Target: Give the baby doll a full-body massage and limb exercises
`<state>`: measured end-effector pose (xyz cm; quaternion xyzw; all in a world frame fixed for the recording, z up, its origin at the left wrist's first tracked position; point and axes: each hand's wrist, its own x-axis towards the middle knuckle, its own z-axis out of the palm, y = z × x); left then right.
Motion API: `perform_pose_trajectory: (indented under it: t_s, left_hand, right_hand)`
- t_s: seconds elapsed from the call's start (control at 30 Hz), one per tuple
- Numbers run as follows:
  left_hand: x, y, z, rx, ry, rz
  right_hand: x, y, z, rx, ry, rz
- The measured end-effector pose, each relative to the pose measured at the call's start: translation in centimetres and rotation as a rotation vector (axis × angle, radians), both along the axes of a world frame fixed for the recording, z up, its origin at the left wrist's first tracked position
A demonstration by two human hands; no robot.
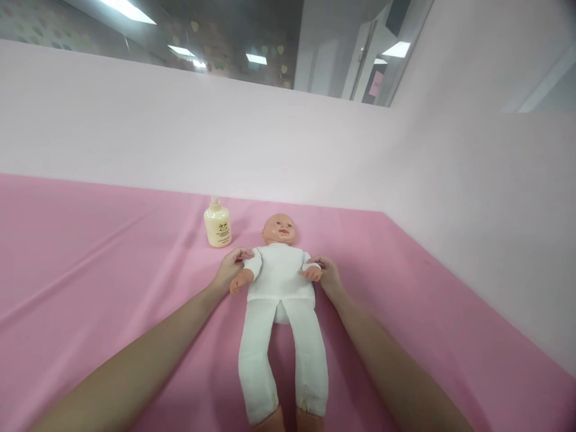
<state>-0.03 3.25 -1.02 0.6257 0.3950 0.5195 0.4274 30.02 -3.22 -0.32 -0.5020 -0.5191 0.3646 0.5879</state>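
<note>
A baby doll (pixel 281 273) lies on its back on the pink sheet, its head away from me and its legs towards me. It has a white cloth body, white trouser-like legs and bare plastic hands and feet. My left hand (pixel 231 265) is closed at the sleeve of the doll's arm on the left, thumb and fingers curled at the upper arm. On the other side, my right hand (pixel 329 273) holds the doll's other arm near the wrist; the doll's own hand partly hides my fingers.
A cream-coloured pump bottle (pixel 218 225) with dark print stands left of the doll's head. The pink sheet (pixel 112 252) covers the surface and has some creases. White walls (pixel 189 132) rise behind and to the right, with a window (pixel 252 36) above showing lights.
</note>
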Motion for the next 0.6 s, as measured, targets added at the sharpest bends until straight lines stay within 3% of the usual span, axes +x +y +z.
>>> perform_pose_trajectory:
  t_s: [0.33,0.47,0.6]
  left_hand:
    - [0.0,-2.1,1.6,0.091,0.19,-0.2]
    - [0.3,-2.2,1.9,0.064,0.136,-0.127]
    - [0.5,-1.9,1.8,-0.062,0.004,-0.034]
  right_hand:
    - [-0.6,-0.8,0.6,0.078,-0.185,-0.059]
    - [-0.8,-1.1,1.1,0.051,-0.131,-0.085]
    - [-0.5,-1.1,1.4,0.028,-0.06,-0.156]
